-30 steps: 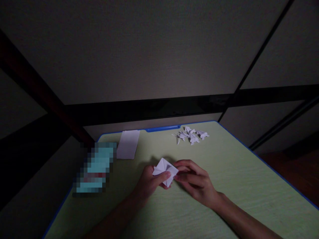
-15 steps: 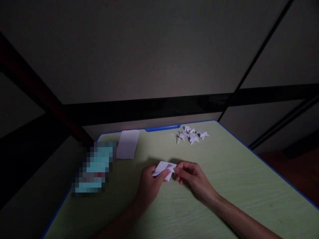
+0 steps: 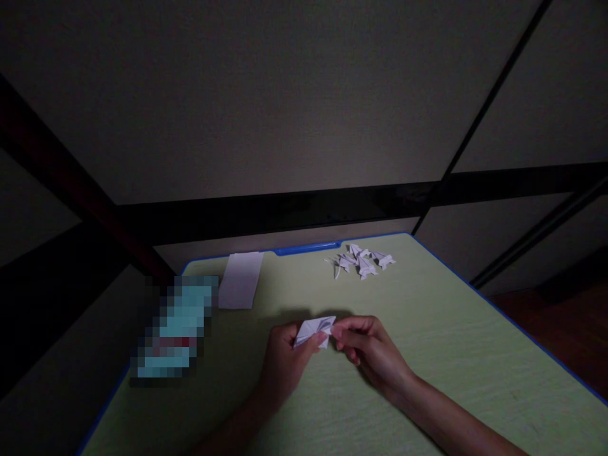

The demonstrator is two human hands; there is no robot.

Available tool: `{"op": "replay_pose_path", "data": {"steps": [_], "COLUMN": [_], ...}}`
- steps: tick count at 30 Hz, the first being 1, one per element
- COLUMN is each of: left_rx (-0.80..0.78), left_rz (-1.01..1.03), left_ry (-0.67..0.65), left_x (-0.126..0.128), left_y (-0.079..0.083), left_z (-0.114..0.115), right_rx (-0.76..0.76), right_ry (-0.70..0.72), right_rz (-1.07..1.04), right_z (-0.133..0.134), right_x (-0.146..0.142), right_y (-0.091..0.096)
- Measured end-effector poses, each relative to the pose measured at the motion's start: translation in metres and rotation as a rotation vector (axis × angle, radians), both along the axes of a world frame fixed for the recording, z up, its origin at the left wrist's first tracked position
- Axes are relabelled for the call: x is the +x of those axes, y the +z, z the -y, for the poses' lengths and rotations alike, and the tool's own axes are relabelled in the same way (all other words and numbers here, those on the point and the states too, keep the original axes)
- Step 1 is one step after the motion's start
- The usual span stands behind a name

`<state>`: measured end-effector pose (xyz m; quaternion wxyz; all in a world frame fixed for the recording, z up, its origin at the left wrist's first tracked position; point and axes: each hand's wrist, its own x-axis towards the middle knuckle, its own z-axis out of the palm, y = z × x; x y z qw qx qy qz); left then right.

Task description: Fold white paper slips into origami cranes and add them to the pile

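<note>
A small white folded paper piece [image 3: 313, 330] is pinched between both of my hands just above the pale green table [image 3: 451, 354]. My left hand [image 3: 285, 361] grips its left side with thumb and fingers. My right hand [image 3: 368, 351] pinches its right edge with the fingertips. The paper looks partly folded into a narrow, flattened shape.
A cluster of several finished white paper figures [image 3: 360, 261] lies at the far right of the table. A white paper stack [image 3: 240, 280] lies near the far edge, left of a blue clip [image 3: 308, 247]. A blurred blue packet [image 3: 175, 329] sits at the left edge.
The paper piece has been pressed from an open, wide shape into a flatter, narrower one. My right fingers have closed onto its right edge.
</note>
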<state>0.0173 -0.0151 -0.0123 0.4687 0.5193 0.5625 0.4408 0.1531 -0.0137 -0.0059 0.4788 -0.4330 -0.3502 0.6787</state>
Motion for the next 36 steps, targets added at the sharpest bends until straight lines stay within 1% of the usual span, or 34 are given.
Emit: {"op": "replay_pose_path", "data": {"steps": [4, 9, 12, 17, 22, 31, 36], "left_rx": [-0.075, -0.141, -0.144, -0.147, -0.152, -0.141, -0.159], "left_rz": [0.057, 0.144, 0.177, 0.200, 0.225, 0.204, 0.220], "left_ry": [0.011, 0.042, 0.059, 0.064, 0.066, 0.071, 0.110], "left_x": [-0.0004, -0.0007, 0.0007, 0.0008, 0.0008, 0.0013, 0.0017], "left_y": [0.0022, 0.0060, 0.0071, 0.0050, 0.0067, 0.0065, 0.0071], "left_z": [0.0000, 0.0007, 0.0008, 0.0003, 0.0009, 0.0016, 0.0008], "right_rx": [0.064, 0.128, 0.156, 0.169, 0.177, 0.192, 0.199], "right_ry": [-0.068, -0.087, -0.088, -0.042, -0.059, -0.054, -0.021], "right_rz": [0.033, 0.131, 0.161, 0.150, 0.165, 0.188, 0.191], "right_z": [0.0021, 0.0018, 0.0007, -0.0011, -0.0009, 0.0003, -0.0005], "right_x": [-0.0032, -0.0038, -0.0024, -0.0012, -0.0017, -0.0012, -0.0008], "right_y": [-0.0017, -0.0030, -0.0037, -0.0050, -0.0047, -0.0057, -0.0054]}}
